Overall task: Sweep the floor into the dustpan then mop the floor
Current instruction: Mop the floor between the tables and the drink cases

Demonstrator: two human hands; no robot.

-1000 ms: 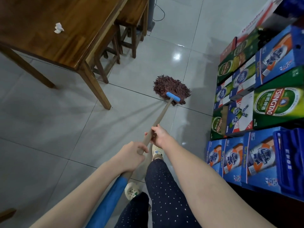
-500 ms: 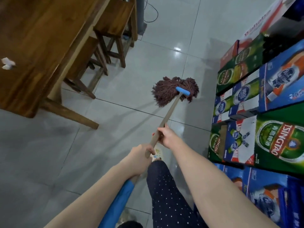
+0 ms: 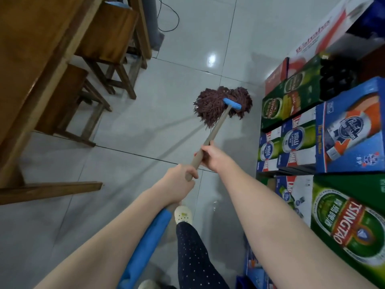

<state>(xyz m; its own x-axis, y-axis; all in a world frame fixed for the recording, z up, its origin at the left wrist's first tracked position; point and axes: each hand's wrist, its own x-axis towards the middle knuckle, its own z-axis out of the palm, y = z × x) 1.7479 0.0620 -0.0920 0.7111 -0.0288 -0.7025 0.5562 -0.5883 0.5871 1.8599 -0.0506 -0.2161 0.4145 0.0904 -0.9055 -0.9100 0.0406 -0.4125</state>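
Observation:
A mop with a brown stringy head (image 3: 216, 105) and a blue clamp lies on the grey tiled floor (image 3: 145, 126), close to the stacked boxes. Its tan handle (image 3: 217, 128) runs back toward me and ends in a blue grip under my left forearm. My right hand (image 3: 212, 156) grips the handle higher up the shaft. Just behind it, my left hand (image 3: 179, 182) grips the same handle. No dustpan is in view.
Stacked beer cartons (image 3: 325, 130) wall off the right side. A wooden table (image 3: 35, 59) and wooden stools (image 3: 108, 36) stand at the left, a cable trails at the top. My leg and a white shoe (image 3: 183, 213) are below the hands.
The mop head has slid farther forward and right, nearer the cartons. Both hands followed along with the handle, and the view has shifted toward the table's right side.

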